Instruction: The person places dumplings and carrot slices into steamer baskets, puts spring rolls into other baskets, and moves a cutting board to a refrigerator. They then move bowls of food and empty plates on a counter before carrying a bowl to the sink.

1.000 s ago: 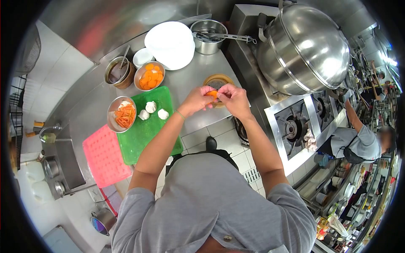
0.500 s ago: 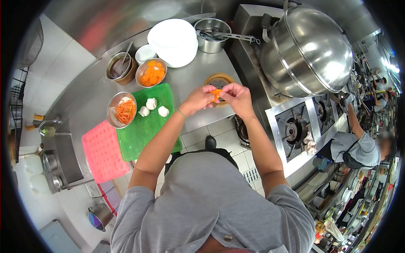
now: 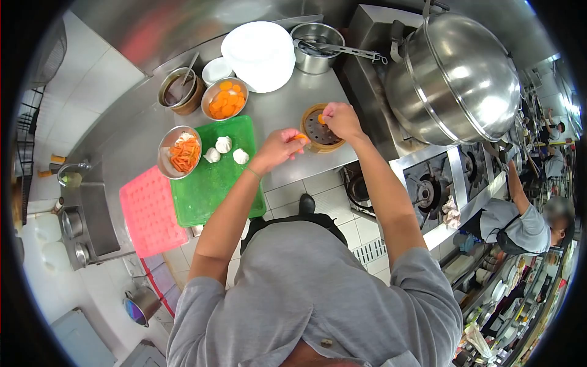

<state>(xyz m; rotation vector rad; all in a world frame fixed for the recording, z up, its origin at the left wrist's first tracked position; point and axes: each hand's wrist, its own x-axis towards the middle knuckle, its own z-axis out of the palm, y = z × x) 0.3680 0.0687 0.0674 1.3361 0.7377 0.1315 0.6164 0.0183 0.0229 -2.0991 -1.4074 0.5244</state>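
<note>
My left hand is closed around orange carrot slices, beside the near left rim of a small round bamboo steamer. Over the steamer's dark perforated base, my right hand pinches one carrot slice between thumb and fingertips. To the left, three pleated white buns sit on a green cutting board. A metal bowl of carrot slices stands behind the board. Carrot strips and something white fill another metal bowl at the board's left edge.
White plates are stacked at the back, near a metal pot with a utensil across it. A large steel dome and gas burners stand right. A pink tray lies left. A co-worker stands at far right.
My hands have moved apart. The right one has gone over the steamer with one carrot slice, while the left has drawn slightly back with the others.
</note>
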